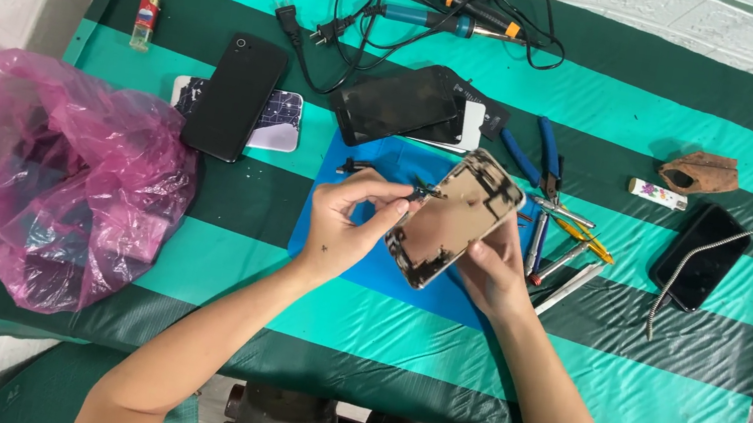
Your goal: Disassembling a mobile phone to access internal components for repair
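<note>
Opened phone shell held tilted over a blue mat, a thin tool at its upper edge

The right hand [493, 270] cradles the opened phone shell [454, 219] from beneath by its edges; the left hand [345, 222] pinches a thin tool [400, 188] against it. The shell looks light, stiff and thin, its exposed insides fragile, best gripped by the side rails. Right of the grip lie pliers [545, 163] and tweezers [584, 236] on the striped desk [572, 373]

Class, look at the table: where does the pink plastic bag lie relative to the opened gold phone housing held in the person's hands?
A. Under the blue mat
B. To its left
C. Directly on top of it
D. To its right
B: the pink plastic bag sits at the table's left edge, well left of the opened gold phone housing.
</note>
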